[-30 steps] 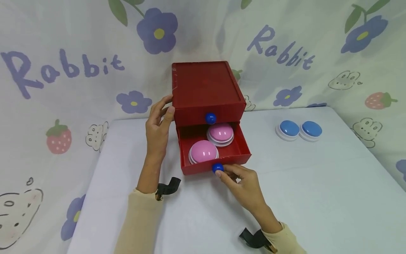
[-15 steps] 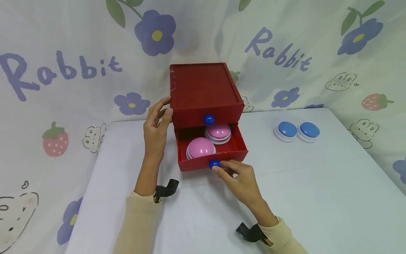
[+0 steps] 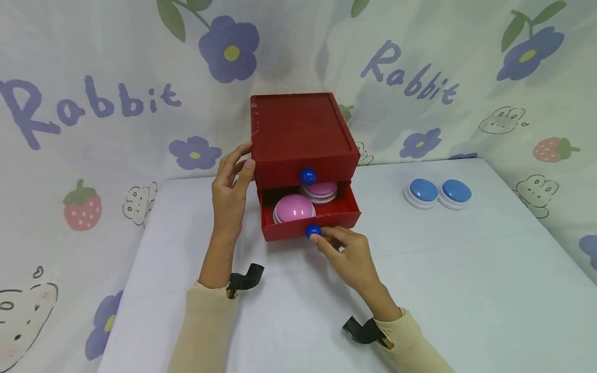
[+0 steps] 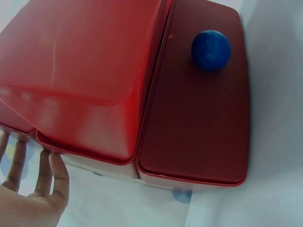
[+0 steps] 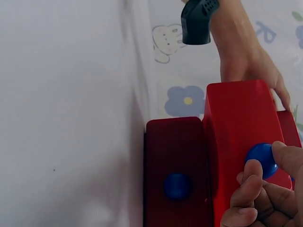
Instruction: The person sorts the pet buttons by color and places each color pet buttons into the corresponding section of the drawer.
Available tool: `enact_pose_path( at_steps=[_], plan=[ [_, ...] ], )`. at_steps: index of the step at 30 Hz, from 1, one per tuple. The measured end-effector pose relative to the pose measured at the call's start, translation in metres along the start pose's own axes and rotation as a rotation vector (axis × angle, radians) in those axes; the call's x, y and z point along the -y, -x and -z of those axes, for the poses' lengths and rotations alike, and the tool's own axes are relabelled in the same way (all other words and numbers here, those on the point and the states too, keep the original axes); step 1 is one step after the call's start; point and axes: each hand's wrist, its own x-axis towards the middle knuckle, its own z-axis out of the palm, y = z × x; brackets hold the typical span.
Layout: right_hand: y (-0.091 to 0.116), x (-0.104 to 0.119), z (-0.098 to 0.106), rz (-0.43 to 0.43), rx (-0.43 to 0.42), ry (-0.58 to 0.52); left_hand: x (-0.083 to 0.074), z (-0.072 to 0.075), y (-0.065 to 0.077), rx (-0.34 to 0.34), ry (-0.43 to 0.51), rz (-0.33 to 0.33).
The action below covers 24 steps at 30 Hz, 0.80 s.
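Observation:
A red drawer cabinet stands at the back of the table, its middle drawer partly pulled out. Inside that drawer are two pink domed push buttons with white bases: a nearer one and a farther one, partly covered by the cabinet. My right hand pinches the drawer's round blue knob between thumb and fingers. Against the cabinet's left side, my left hand rests with its fingers extended. Below the pulled-out drawer, a closed lower drawer with its own blue knob shows in the left wrist view.
Two blue push buttons with white bases, one on the left and one on the right, stand side by side on the white table, right of the cabinet. A patterned cloth hangs right behind the cabinet.
My right hand has pushed the drawer partway inward by its knob. The pink buttons moved back with it, the farther one now more covered. My left hand stays on the cabinet's side.

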Motion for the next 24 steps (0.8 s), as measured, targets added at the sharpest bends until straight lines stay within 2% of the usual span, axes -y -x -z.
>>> enact_pose_path(
  at_steps=[7, 24],
  plan=[
    [-0.013, -0.006, -0.004, 0.019, -0.016, 0.017, 0.002, 0.000, -0.001, -0.006, 0.024, -0.007],
    [-0.043, -0.018, -0.014, 0.006, -0.042, 0.035, 0.003, 0.000, -0.002, -0.003, 0.022, -0.010]
  ],
)
